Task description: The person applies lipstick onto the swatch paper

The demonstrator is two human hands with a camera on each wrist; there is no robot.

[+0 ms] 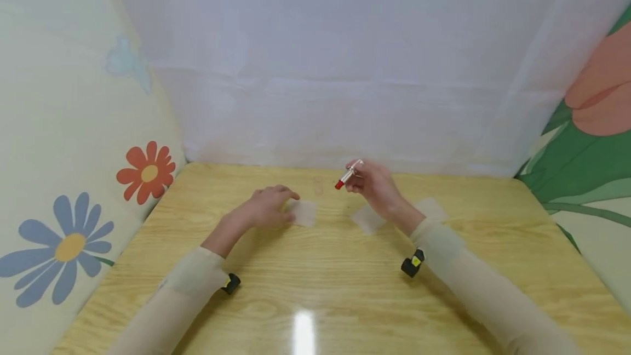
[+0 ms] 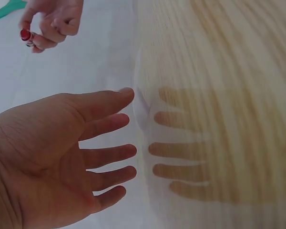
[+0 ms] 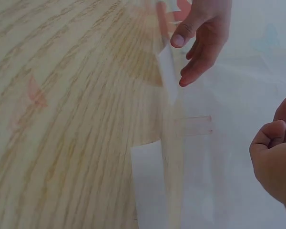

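My right hand (image 1: 376,185) holds a lipstick (image 1: 348,175) above the far half of the table. Its red tip points down and to the left, below a pale, shiny tube. In the left wrist view, the lipstick's red end (image 2: 25,35) shows beside that hand's fingertips. To the left, my left hand (image 1: 268,207) hovers low with its palm bare and its fingers extended (image 2: 108,154). Those fingertips are close by a white paper square (image 1: 305,213). Between the hands, farther back, is a small clear piece (image 1: 318,185) with pinkish edges.
Under and beside the right forearm lie two more white paper squares, one nearer the middle (image 1: 367,219) and one farther right (image 1: 432,209). A pale sheet (image 1: 345,114) rises behind the wooden table (image 1: 276,278). Flower-printed panels (image 1: 69,125) flank it.
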